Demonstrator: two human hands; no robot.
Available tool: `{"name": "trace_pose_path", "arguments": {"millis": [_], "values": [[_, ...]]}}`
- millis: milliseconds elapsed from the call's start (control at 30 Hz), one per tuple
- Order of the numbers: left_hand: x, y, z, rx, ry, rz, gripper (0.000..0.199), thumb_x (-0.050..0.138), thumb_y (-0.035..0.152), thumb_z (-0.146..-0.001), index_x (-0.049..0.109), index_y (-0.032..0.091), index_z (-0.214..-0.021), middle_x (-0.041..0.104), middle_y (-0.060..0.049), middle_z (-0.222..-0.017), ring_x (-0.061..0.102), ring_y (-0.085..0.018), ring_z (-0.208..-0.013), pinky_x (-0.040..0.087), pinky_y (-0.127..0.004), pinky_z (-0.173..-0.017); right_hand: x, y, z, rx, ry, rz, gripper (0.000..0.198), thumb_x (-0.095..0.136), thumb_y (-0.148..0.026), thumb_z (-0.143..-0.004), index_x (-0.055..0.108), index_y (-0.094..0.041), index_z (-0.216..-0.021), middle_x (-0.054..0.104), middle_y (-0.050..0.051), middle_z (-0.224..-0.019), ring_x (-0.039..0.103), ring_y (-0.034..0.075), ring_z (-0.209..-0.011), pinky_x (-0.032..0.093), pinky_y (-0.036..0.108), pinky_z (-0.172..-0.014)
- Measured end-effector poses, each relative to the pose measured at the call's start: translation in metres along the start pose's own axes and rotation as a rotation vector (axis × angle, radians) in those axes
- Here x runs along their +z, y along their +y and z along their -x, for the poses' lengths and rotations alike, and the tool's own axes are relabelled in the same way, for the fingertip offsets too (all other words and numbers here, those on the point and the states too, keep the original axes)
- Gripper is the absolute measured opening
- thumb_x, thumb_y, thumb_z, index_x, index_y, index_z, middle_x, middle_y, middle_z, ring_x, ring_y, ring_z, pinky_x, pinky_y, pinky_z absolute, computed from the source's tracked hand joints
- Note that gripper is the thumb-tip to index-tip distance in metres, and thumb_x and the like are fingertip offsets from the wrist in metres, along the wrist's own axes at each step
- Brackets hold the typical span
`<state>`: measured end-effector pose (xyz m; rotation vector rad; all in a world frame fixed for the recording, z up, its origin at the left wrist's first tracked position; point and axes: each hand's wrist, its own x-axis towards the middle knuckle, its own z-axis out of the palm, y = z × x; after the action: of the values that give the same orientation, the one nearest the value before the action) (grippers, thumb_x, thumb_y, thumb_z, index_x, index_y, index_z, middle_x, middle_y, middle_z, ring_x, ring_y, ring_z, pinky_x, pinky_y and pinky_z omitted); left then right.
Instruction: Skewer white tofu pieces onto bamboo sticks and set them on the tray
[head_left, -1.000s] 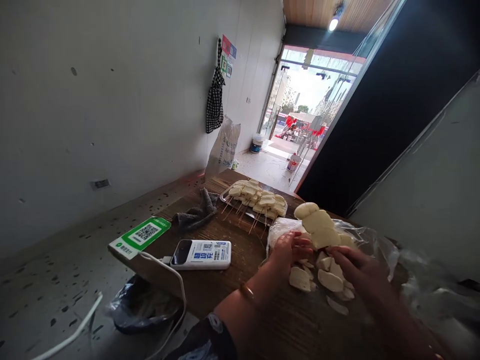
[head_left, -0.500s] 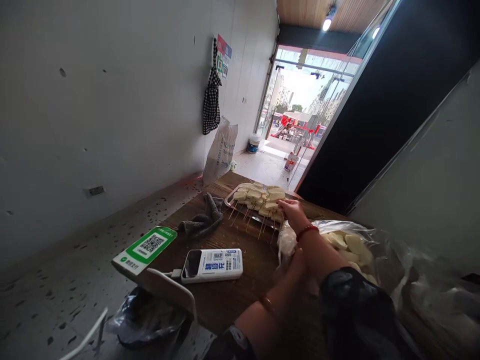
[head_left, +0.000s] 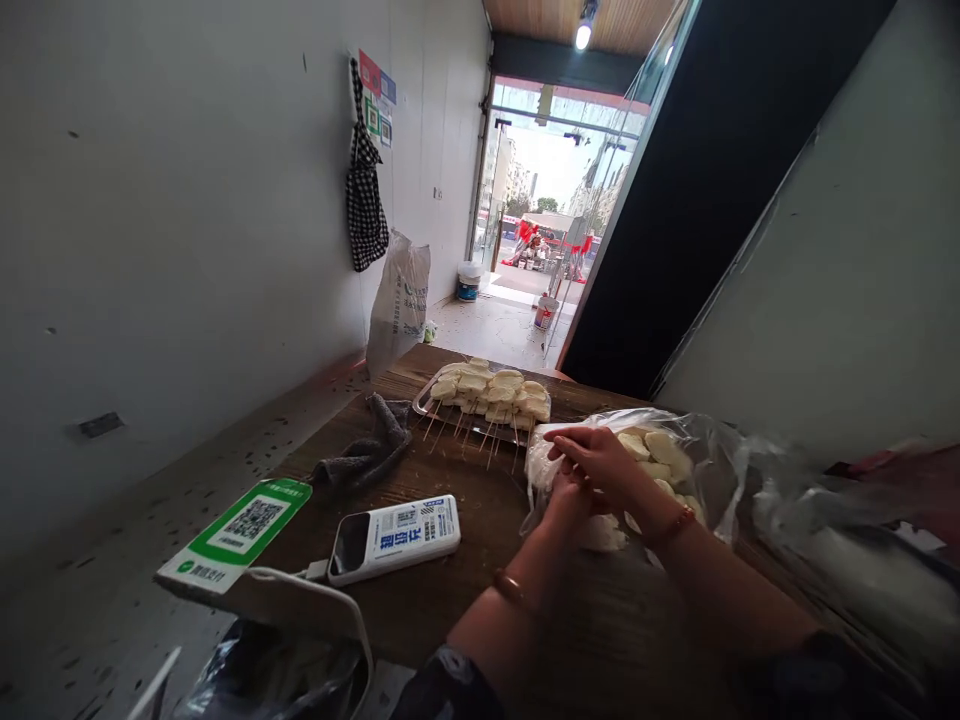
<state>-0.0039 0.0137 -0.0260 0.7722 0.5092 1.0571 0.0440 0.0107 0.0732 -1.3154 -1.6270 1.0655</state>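
Note:
My left hand is closed, its fingers curled and mostly hidden behind my right hand. Just above it, my right hand has its fingertips pinched together and meeting the left fingers; whatever is between them is too small to make out. Both hands are in front of a clear plastic bag that holds pale, thick slices. Beyond and to the left, a metal tray carries several rows of pale slices on skewers, the thin sticks jutting over its near edge.
On the wooden table are a grey cloth, a white phone-like device with a cable, and a green QR-code sign. A white plastic sack stands past the table's far left. Buckets are near the glass door.
My right hand has left the skewers on the tray and come back to my left hand beside the bag. The view has shifted, so the table items appear farther left.

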Motion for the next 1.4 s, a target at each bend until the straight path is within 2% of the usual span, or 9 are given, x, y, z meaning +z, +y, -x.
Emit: {"name": "trace_pose_path", "arguments": {"millis": [100, 233, 333, 467, 733, 933, 1133, 1300, 1400], "values": [[0.001, 0.003, 0.004, -0.012, 0.024, -0.024, 0.044, 0.073, 0.049, -0.074, 0.062, 0.013, -0.096, 0.067, -0.006, -0.075, 0.064, -0.015, -0.059, 0.047, -0.026, -0.057, -0.049, 0.022, 0.049, -0.009, 0.056, 0.106, 0.041, 0.063, -0.048, -0.08, 0.075, -0.014, -0.101, 0.07, 0.004, -0.07, 0.057, 0.011, -0.053, 0.04, 0.021, -0.043], [0.004, 0.015, 0.01, -0.02, 0.102, -0.043, 0.036, 0.075, 0.04, -0.073, 0.061, 0.012, -0.091, 0.069, -0.008, -0.073, 0.065, -0.015, -0.055, 0.047, -0.024, -0.054, -0.122, 0.057, 0.104, 0.113, 0.277, 0.106, 0.057, 0.065, -0.059, -0.073, 0.072, -0.012, -0.104, 0.071, 0.007, -0.077, 0.056, 0.011, -0.052, 0.04, 0.022, -0.043], [0.006, 0.022, 0.005, -0.014, 0.127, -0.087, 0.03, 0.073, 0.033, -0.075, 0.063, 0.011, -0.093, 0.07, -0.008, -0.075, 0.066, -0.014, -0.058, 0.051, -0.025, -0.058, -0.172, 0.08, 0.14, 0.128, 0.492, 0.269, 0.055, 0.06, -0.058, -0.078, 0.072, -0.011, -0.103, 0.072, 0.009, -0.079, 0.059, 0.013, -0.057, 0.044, 0.024, -0.049], [0.004, 0.024, -0.003, -0.012, 0.118, -0.137, 0.025, 0.068, 0.03, -0.079, 0.064, 0.012, -0.096, 0.07, -0.006, -0.077, 0.066, -0.014, -0.061, 0.053, -0.027, -0.062, -0.214, 0.109, 0.174, 0.212, 0.58, 0.503, 0.047, 0.052, -0.049, -0.085, 0.072, -0.011, -0.102, 0.074, 0.01, -0.082, 0.063, 0.017, -0.062, 0.048, 0.027, -0.056], [0.007, 0.028, 0.006, -0.007, 0.118, -0.184, 0.031, 0.073, 0.033, -0.075, 0.064, 0.011, -0.096, 0.071, -0.008, -0.077, 0.066, -0.014, -0.06, 0.052, -0.025, -0.059, -0.207, 0.155, 0.181, 0.189, 0.532, 0.845, 0.038, 0.059, -0.029, -0.083, 0.068, -0.014, -0.117, 0.067, 0.015, -0.119, 0.06, 0.027, -0.111, 0.042, 0.037, -0.098], [0.006, 0.023, 0.011, 0.01, 0.105, -0.151, 0.033, 0.076, 0.037, -0.073, 0.065, 0.011, -0.091, 0.071, -0.008, -0.076, 0.065, -0.013, -0.057, 0.051, -0.024, -0.057, -0.2, 0.181, 0.177, 0.211, 0.457, 1.01, 0.026, 0.055, -0.026, -0.083, 0.071, -0.012, -0.098, 0.069, 0.018, -0.094, 0.065, 0.032, -0.091, 0.047, 0.044, -0.087], [0.003, 0.018, 0.013, 0.027, 0.092, -0.112, 0.04, 0.078, 0.042, -0.069, 0.064, 0.011, -0.091, 0.069, -0.007, -0.074, 0.065, -0.013, -0.056, 0.049, -0.022, -0.054, -0.206, 0.2, 0.183, 0.253, 0.485, 1.146, 0.035, 0.037, -0.029, -0.092, 0.061, -0.011, -0.11, 0.066, 0.02, -0.109, 0.064, 0.031, -0.105, 0.046, 0.04, -0.089], [0.0, 0.014, 0.01, 0.02, 0.093, -0.131, 0.041, 0.076, 0.045, -0.071, 0.063, 0.012, -0.092, 0.069, -0.005, -0.073, 0.063, -0.012, -0.055, 0.048, -0.023, -0.053, -0.215, 0.172, 0.195, 0.53, 0.634, 1.047, 0.056, 0.023, -0.055, -0.095, 0.049, -0.016, -0.125, 0.07, 0.016, -0.104, 0.07, 0.034, -0.084, 0.048, 0.042, -0.068], [-0.001, 0.011, 0.008, 0.025, 0.083, -0.117, 0.042, 0.077, 0.046, -0.069, 0.063, 0.013, -0.091, 0.069, -0.004, -0.073, 0.063, -0.012, -0.054, 0.048, -0.023, -0.053, -0.218, 0.141, 0.197, 0.473, 0.738, 1.005, 0.061, 0.027, -0.062, -0.092, 0.049, -0.016, -0.125, 0.069, 0.017, -0.107, 0.069, 0.035, -0.089, 0.047, 0.039, -0.066]]}}
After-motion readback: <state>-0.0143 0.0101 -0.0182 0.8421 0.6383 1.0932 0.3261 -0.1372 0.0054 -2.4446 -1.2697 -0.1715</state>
